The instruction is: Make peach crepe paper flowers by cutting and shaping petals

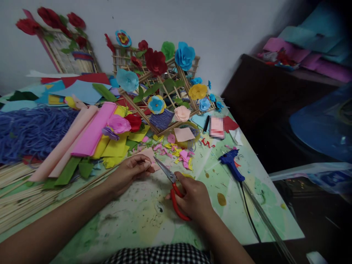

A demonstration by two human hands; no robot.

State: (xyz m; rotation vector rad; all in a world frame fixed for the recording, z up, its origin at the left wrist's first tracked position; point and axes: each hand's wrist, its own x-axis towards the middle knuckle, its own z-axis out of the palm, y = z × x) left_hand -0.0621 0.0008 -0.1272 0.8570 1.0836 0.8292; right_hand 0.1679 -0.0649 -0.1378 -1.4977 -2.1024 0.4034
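Note:
My right hand (pixel 194 192) grips a pair of scissors (pixel 176 196) with red handles. Their blades point up and left, the tips close to my left hand's fingertips. My left hand (pixel 134 170) is closed in a pinch, with a piece of pale pink paper (pixel 149 153) at its fingers; the fingers partly cover it. Just beyond both hands, pink and yellow paper scraps (pixel 184 158) lie scattered on the table. A square of pale pink paper (pixel 183 134) rests over a yellow roll or bowl with purple yarn.
A blue glue gun (pixel 232 163) with a black cord lies at the right. Bamboo frames (pixel 156 126) with paper flowers stand at the back. On the left are purple yarn (pixel 33 132), a bright pink paper roll (pixel 95 128) and bamboo sticks (pixel 24 205). A black marker (pixel 206 124) lies behind.

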